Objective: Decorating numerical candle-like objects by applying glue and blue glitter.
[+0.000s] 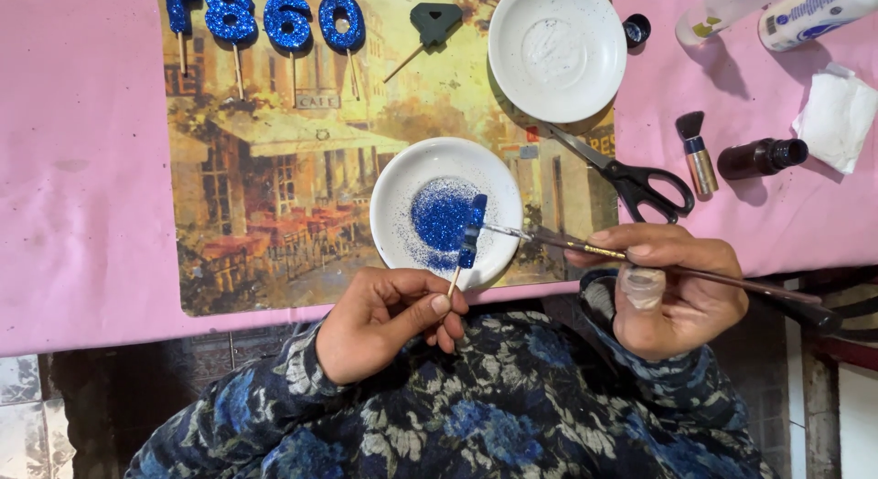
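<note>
Two hands at work over a pink tabletop (82, 168). Left hand (389, 319) is closed in a pinch on a thin wooden stick (454, 281), thumb and fingers tight around its lower end; the stick carries a small blue glitter piece (472, 232), held upright over the near plate (393, 200). That plate is white, with a heap of blue glitter (439, 218) in its middle, and sits on a picture placemat (274, 168) showing a street cafe scene. Right hand (672, 291) is curled shut around a long dark paintbrush (722, 278), gripped mid-handle; the brush lies nearly level, its tip touching the glitter piece from the right.

Four finished blue glitter figures on sticks (261, 17) lie in a row at the far edge of the placemat. Beside them a dark grey unglittered piece on a stick (432, 23). A second white plate (558, 49) with a white smear stands farther back, right of that. Black-handled scissors (631, 182) lie between the two plates, near the right hand. Further right: a small makeup-type brush (697, 150), a dark brown bottle (761, 157) on its side, a folded white tissue (837, 118), two white plastic bottles (777, 12) at the top edge, a small dark cap (637, 29). Both sleeves are blue floral fabric (476, 415).
</note>
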